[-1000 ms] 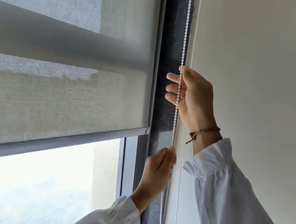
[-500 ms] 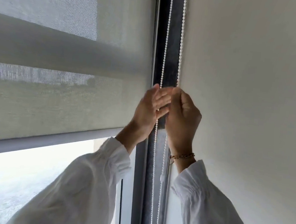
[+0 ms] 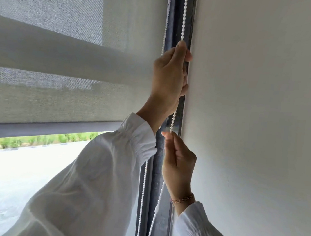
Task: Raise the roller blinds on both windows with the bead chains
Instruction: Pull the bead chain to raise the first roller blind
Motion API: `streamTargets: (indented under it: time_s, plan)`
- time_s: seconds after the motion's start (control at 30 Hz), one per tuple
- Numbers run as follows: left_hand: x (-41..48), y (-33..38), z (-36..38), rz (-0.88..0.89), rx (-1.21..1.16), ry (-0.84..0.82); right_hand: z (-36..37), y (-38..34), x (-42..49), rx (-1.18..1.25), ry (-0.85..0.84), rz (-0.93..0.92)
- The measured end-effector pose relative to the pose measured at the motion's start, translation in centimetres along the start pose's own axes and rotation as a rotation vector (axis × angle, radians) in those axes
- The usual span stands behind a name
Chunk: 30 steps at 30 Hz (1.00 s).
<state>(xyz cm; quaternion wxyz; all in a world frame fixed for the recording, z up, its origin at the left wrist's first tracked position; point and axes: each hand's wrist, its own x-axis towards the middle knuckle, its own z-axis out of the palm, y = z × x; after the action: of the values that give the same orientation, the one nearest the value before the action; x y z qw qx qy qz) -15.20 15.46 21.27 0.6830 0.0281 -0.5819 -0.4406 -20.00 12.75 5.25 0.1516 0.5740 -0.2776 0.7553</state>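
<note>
A grey woven roller blind (image 3: 57, 98) covers the upper part of the window, its bottom bar (image 3: 44, 129) a little above mid-height. A white bead chain (image 3: 184, 15) hangs in two strands along the dark window frame (image 3: 160, 224) on the right. My left hand (image 3: 168, 77) is high up, shut around the right strand. Below it my right hand (image 3: 178, 162), with a bracelet at the wrist, pinches the same strand between thumb and fingertips. The left strand (image 3: 144, 184) hangs free beside my left sleeve.
A plain white wall (image 3: 255, 128) fills the right half of the view, meeting the frame at the corner. Below the blind, the glass shows a pale paved ground and a green hedge (image 3: 33, 139) outside.
My hands were side by side on the chain; now the left hand has risen and the right hand has dropped down the strand. The blind's bottom bar sits about where it was.
</note>
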Motion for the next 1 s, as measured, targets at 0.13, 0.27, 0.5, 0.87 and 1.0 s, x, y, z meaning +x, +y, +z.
streamTargets:
  time_s: [0.13, 0.27, 0.5, 0.87, 1.0]
  plan:
    - [-0.5, 0.0, -0.5, 0.046, -0.033, -0.043, -0.9, 0.0, 2.2, 0.465, -0.108, 0.592]
    - [-2.3, -1.4, -1.2, -0.001, -0.037, -0.077, -1.9, -0.4, 5.5, 0.567, -0.140, 0.675]
    - [-8.4, -5.2, -2.8, -0.152, -0.013, -0.138, -2.0, -2.4, 10.0, 0.544, -0.100, 0.631]
    - [-16.8, -11.1, -5.2, -0.345, 0.200, -0.122, -1.2, -5.2, 14.6, 0.355, -0.038, 0.548]
    - [-16.3, -11.5, -5.3, -0.328, 0.289, -0.129, -0.3, -4.2, 14.7, 0.220, 0.040, 0.402]
